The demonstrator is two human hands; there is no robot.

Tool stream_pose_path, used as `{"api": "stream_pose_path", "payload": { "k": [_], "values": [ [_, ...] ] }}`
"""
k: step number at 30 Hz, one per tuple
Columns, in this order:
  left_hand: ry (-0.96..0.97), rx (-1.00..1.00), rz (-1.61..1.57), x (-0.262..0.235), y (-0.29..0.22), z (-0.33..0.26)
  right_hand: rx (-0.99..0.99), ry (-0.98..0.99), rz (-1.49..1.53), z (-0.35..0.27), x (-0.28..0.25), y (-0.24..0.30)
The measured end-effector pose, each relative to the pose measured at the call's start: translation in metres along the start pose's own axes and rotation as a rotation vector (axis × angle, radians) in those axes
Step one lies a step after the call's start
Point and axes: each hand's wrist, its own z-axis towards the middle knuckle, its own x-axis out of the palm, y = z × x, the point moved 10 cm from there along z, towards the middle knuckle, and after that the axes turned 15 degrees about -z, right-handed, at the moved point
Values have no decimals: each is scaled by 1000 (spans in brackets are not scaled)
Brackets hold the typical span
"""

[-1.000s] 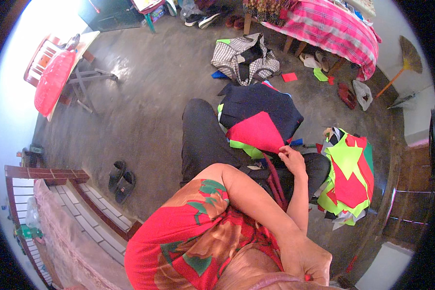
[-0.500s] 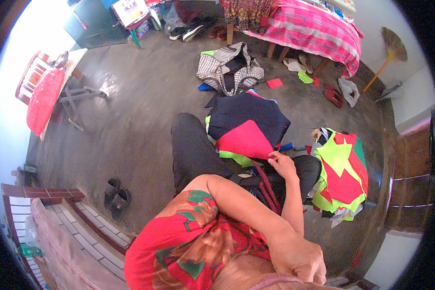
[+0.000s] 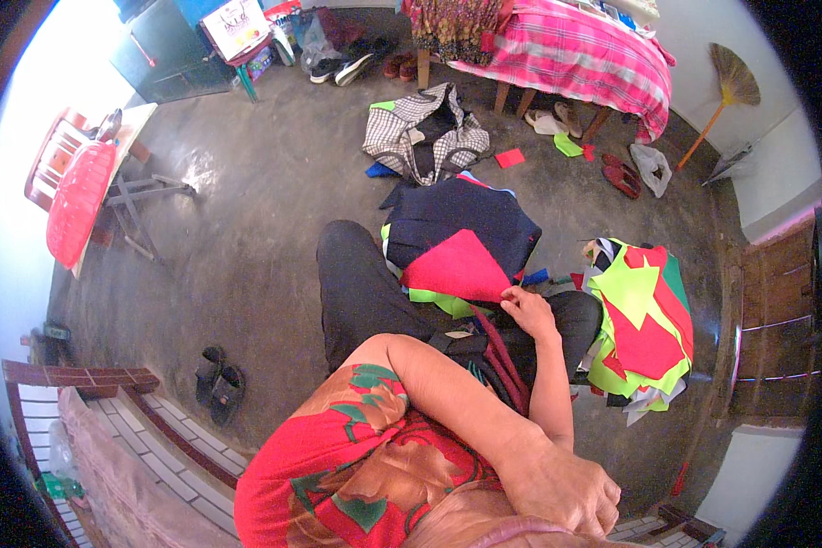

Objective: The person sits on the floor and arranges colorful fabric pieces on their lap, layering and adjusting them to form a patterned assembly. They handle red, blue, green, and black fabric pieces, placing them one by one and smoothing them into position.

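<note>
Right hand (image 3: 527, 310) has slid slightly along the edge of the red cut fabric piece (image 3: 457, 265), fingers still pinching its near corner. That piece lies atop the dark navy cloth stack (image 3: 466, 219) on the grey concrete floor (image 3: 247, 228), ahead of the person's knees. Left hand (image 3: 562, 489) stays raised near the camera, fingers curled; cannot tell if holding anything. Bright green-and-red fabric pile (image 3: 644, 320) unchanged to the right; sorting appears ongoing.

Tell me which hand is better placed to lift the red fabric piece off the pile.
Right: the right hand touches the edge of the red fabric piece; the left hand rests back by the body.
</note>
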Motion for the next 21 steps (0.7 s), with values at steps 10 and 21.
{"api": "stream_pose_path", "payload": {
  "k": [10,21],
  "values": [
    [-52,-52,-141,19,18,-9,-5,-9,17,0,0,0],
    [-17,-40,-89,18,14,-8,-15,-28,8,0,1,0]
  ]
}}
